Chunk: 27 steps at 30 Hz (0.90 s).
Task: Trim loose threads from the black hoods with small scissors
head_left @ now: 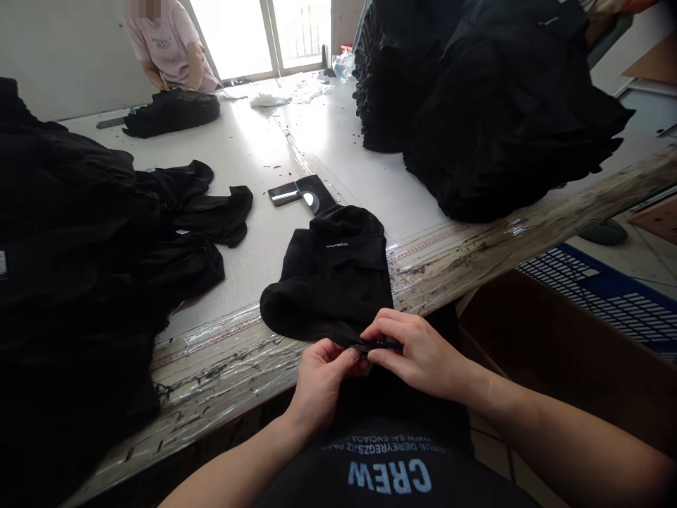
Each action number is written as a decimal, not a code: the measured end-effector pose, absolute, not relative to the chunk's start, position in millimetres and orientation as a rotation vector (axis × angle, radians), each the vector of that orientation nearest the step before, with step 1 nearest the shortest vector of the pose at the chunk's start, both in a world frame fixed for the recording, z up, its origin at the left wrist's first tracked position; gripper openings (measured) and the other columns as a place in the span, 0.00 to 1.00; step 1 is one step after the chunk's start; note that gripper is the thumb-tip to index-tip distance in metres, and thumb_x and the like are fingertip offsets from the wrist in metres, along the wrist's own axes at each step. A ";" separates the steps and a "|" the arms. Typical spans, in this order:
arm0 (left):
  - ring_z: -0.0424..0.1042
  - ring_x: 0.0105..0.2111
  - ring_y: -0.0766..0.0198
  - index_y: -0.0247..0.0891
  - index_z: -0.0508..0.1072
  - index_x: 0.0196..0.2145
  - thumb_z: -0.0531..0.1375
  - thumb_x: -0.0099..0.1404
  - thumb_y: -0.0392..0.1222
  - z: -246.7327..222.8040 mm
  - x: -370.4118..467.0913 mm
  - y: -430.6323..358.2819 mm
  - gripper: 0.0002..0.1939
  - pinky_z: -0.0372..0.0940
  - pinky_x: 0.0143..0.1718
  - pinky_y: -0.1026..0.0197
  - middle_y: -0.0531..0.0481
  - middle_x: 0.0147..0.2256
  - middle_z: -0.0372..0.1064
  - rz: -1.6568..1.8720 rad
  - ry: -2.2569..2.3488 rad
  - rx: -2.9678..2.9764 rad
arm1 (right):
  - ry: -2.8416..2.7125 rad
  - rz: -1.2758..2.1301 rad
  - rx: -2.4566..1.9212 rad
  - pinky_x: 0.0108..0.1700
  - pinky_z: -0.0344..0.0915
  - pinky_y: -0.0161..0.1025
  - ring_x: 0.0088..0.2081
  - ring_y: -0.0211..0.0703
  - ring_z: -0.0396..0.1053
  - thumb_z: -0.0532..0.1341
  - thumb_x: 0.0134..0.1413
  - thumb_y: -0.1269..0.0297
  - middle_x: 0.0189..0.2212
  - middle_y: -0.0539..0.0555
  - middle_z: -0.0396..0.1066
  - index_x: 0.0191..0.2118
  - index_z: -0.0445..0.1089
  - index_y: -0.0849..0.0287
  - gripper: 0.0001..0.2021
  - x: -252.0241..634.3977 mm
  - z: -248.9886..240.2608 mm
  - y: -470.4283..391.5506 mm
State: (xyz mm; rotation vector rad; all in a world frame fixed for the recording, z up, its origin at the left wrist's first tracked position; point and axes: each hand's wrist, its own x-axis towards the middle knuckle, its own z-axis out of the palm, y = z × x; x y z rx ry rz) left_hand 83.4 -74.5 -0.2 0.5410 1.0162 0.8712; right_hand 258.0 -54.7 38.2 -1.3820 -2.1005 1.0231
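Note:
A black fabric garment [338, 282] with a small white printed word lies at the table's front edge, its near end hanging toward me. My left hand [324, 377] is closed, pinching the near edge of this garment between thumb and fingers. Close beside it, my right hand [417, 353] is closed around small dark thread snips [388, 345]. Their tip points left and meets the cloth edge at my left thumb. The fingers partly cover the snips, so I cannot tell whether the blades are apart.
A large heap of black garments [68, 268] covers the table's left side. Tall black stacks [491, 120] stand at the right. A phone [284, 193] lies beyond the garment. Across the table [254, 155] a person [172, 49] stands by a black pile. A blue crate [597, 289] and cardboard box [555, 353] are lower right.

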 end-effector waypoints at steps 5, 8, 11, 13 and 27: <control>0.72 0.27 0.67 0.31 0.76 0.30 0.68 0.54 0.39 -3.3 84.1 -74.5 0.09 0.67 0.33 0.64 0.48 0.27 0.75 0.857 1.019 0.549 | -2.066 1.061 -1.409 0.32 0.61 0.34 0.30 0.37 0.65 0.62 0.49 0.72 0.29 0.51 0.69 0.32 0.73 0.60 0.04 258.1 33.9 -53.0; 0.72 0.27 0.67 0.31 0.76 0.29 0.68 0.54 0.39 -5.5 84.0 -74.7 0.09 0.67 0.33 0.65 0.48 0.26 0.75 0.856 1.029 0.553 | -2.046 1.065 -1.426 0.31 0.61 0.34 0.29 0.36 0.65 0.61 0.50 0.73 0.27 0.50 0.68 0.31 0.73 0.60 0.04 257.3 30.9 -53.0; 0.72 0.27 0.67 0.31 0.76 0.29 0.68 0.54 0.39 -5.9 83.8 -74.7 0.09 0.67 0.33 0.65 0.48 0.26 0.75 0.866 1.029 0.537 | -2.037 1.047 -1.430 0.32 0.62 0.34 0.30 0.37 0.66 0.62 0.49 0.73 0.29 0.51 0.69 0.32 0.73 0.60 0.04 257.2 30.6 -52.8; 0.72 0.27 0.67 0.31 0.76 0.30 0.68 0.53 0.39 -5.3 83.9 -74.6 0.09 0.67 0.33 0.65 0.48 0.27 0.75 0.873 1.028 0.528 | -2.038 1.051 -1.431 0.33 0.62 0.34 0.31 0.37 0.66 0.63 0.49 0.72 0.30 0.51 0.69 0.33 0.74 0.60 0.05 257.6 31.7 -52.3; 0.72 0.27 0.67 0.30 0.76 0.29 0.68 0.53 0.40 -8.0 85.2 -75.1 0.09 0.67 0.34 0.64 0.48 0.26 0.75 0.860 1.031 0.533 | -2.030 1.036 -1.410 0.32 0.61 0.34 0.30 0.37 0.65 0.62 0.49 0.73 0.28 0.50 0.68 0.32 0.73 0.60 0.04 256.3 27.0 -54.1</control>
